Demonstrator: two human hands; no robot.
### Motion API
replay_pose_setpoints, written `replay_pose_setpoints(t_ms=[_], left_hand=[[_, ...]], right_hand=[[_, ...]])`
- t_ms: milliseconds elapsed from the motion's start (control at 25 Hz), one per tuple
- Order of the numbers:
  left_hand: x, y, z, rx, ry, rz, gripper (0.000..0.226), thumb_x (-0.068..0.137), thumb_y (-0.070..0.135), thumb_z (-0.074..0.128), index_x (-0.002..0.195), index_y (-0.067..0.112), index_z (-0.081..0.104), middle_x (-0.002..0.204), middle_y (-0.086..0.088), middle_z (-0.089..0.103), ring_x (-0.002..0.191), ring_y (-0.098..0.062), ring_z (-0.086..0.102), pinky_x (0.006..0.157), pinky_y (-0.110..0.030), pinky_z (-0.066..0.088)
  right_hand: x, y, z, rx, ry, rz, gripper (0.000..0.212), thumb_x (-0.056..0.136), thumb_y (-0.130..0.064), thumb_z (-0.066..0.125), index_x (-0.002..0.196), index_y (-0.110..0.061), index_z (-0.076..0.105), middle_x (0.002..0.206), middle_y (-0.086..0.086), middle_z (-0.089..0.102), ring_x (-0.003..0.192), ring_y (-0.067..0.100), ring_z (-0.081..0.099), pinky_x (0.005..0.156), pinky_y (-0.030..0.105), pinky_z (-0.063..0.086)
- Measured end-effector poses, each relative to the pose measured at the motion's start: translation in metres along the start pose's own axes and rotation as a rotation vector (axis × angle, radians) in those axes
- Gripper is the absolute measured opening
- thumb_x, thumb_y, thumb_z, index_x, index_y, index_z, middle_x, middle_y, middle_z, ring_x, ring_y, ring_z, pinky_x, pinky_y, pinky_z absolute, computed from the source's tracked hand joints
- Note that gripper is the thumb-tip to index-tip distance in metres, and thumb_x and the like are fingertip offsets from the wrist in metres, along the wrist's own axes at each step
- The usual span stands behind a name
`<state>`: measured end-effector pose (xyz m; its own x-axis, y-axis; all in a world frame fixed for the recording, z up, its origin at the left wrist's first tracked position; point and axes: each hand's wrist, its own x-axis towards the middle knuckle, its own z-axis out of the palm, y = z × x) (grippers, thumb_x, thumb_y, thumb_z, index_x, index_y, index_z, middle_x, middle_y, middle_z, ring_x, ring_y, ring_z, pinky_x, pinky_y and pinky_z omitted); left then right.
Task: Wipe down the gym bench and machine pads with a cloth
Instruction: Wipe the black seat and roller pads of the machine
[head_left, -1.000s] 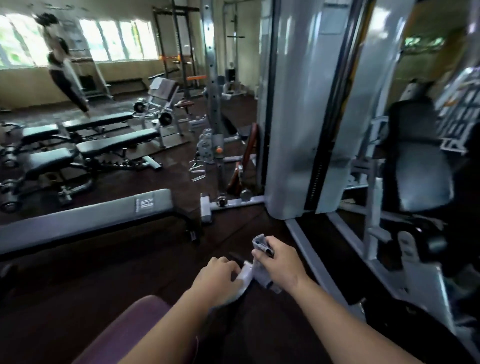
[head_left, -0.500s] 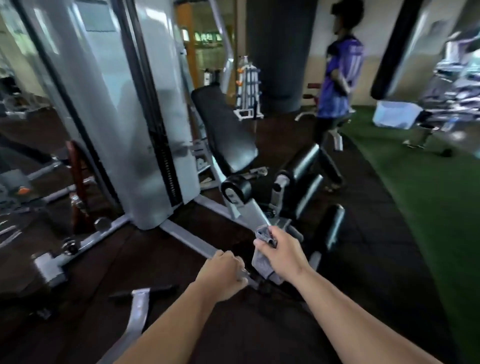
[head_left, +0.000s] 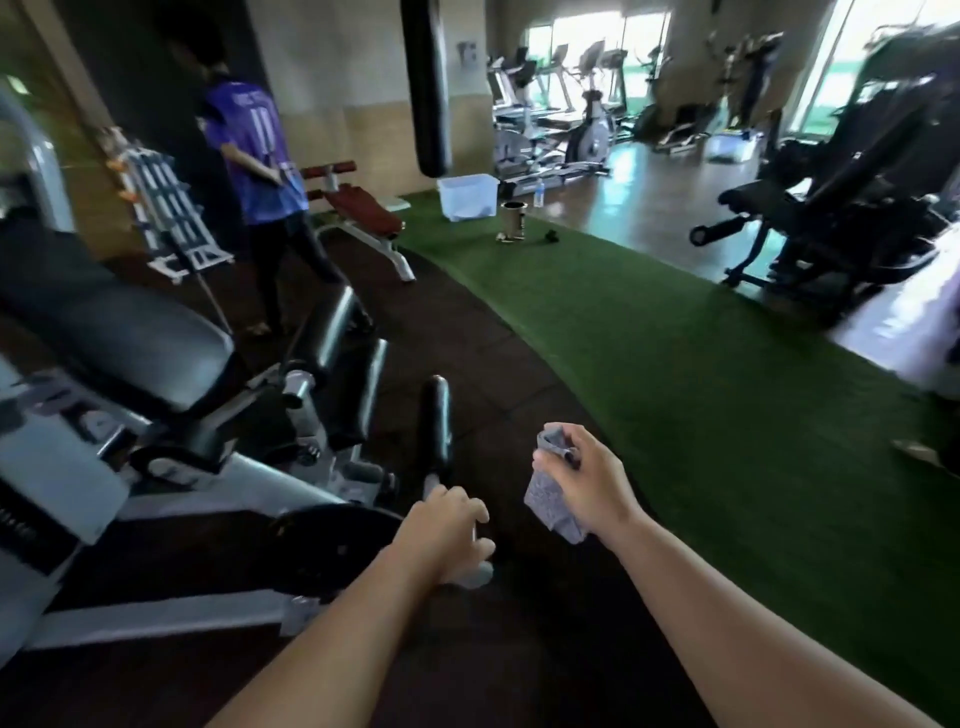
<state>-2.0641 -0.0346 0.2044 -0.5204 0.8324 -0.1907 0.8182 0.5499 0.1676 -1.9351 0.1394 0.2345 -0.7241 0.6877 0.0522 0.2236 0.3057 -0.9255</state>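
Right grip is clenched on the grey cloth. It's bunched, w/ one end poking up past the thumb and the rest hanging below the fist, held in the air at approx 5 o'clock and touching no pad. Left grip at 6 o'clock has its fingers curled round a small pale object; can't tell what it is. Progress, as a judgement: the cloth is between surfaces, so no wiping is going on right now. Nothing on the pads shows which are done, since there are no streaks and the sheen can't be trusted w/ the blur. Nearest work is the leg machine at 9 o'clock. Its black seat pad lies off to the left, and the closest of its roller pads ends just beyond the left grip. The red bench at 11 o'clock, near a person in a purple shirt, prob. needs doing too. Same for the black machine at 2 o'clock, across the green turf. So I'd guess most pads are left. Containers: a translucent tub at 12 o'clock on the turf edge, contents not readable. A metal can is just beside it, inside hidden. A water bottle stands near the can, level too small to tell. Another pale tub is at 1 o'clock, blurred.
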Motion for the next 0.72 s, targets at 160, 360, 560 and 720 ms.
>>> replay_pose_setpoints(t_ms=[160,360,560,720], left_hand=[[0.093,0.068,-0.003,0.002,-0.054,0.122,0.045,0.095,0.053,0.058,0.135,0.033,0.058,0.134,0.004,0.052,0.132,-0.021,0.040,0.105,-0.043,0.041],[0.221,0.130,-0.016,0.047,-0.087,0.203,0.045,0.096,0.053,0.057,0.137,0.033,0.057,0.135,0.004,0.051,0.132,-0.020,0.041,0.105,-0.041,0.041],[0.338,0.155,-0.046,0.028,-0.078,0.177,0.045,0.097,0.049,0.055,0.139,0.031,0.055,0.137,0.003,0.050,0.131,-0.021,0.040,0.104,-0.040,0.040],[0.435,0.137,-0.060,0.023,-0.065,0.162,0.046,0.097,0.049,0.057,0.139,0.030,0.055,0.137,0.001,0.050,0.130,-0.023,0.041,0.103,-0.041,0.041]], right_hand=[[0.042,0.040,-0.078,0.019,0.120,0.059,0.026,0.089,-0.044,0.073,0.113,-0.047,0.066,0.103,-0.017,0.073,0.097,0.003,0.069,0.088,0.041,0.059],[0.134,0.083,-0.166,0.003,0.173,0.089,0.017,0.093,-0.039,0.073,0.108,-0.045,0.066,0.102,-0.013,0.072,0.095,0.007,0.070,0.087,0.045,0.061],[0.251,0.100,-0.222,0.011,0.160,0.105,0.017,0.089,-0.044,0.072,0.104,-0.048,0.066,0.103,-0.011,0.074,0.097,0.009,0.072,0.090,0.048,0.059],[0.363,0.103,-0.222,0.065,0.133,0.119,0.019,0.087,-0.042,0.074,0.103,-0.050,0.067,0.103,-0.008,0.075,0.096,0.012,0.074,0.088,0.051,0.061]])
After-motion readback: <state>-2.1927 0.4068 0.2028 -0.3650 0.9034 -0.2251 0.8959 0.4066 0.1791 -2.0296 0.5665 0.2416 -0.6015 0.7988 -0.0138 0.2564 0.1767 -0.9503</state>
